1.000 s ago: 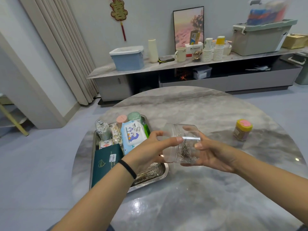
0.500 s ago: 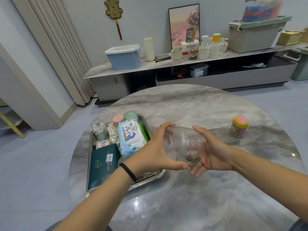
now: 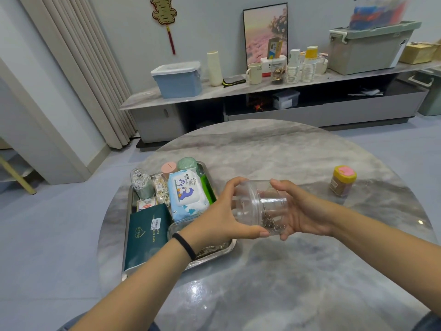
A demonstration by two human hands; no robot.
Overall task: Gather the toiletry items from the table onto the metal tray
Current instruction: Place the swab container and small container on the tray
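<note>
Both hands hold the clear jar (image 3: 260, 206) on its side above the desk (image 3: 298, 271), just right of the metal tray (image 3: 214, 255). Left hand (image 3: 222, 220) fingers curl round the lid end, right hand (image 3: 300, 211) cups the base. Step, I think: closing the jar before it goes on the tray, approx at 9 o'clock. Yellow-lid jar (image 3: 343, 180) waits at 2 o'clock. Jar's dark small contents are hard to identify; left wrist hides the tray's corner.

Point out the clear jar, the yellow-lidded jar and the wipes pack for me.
clear jar (image 3: 261, 206), head view, its transparent side wall.
yellow-lidded jar (image 3: 343, 180), head view, its body just below the lid.
wipes pack (image 3: 186, 191), head view, its printed top face.
</note>
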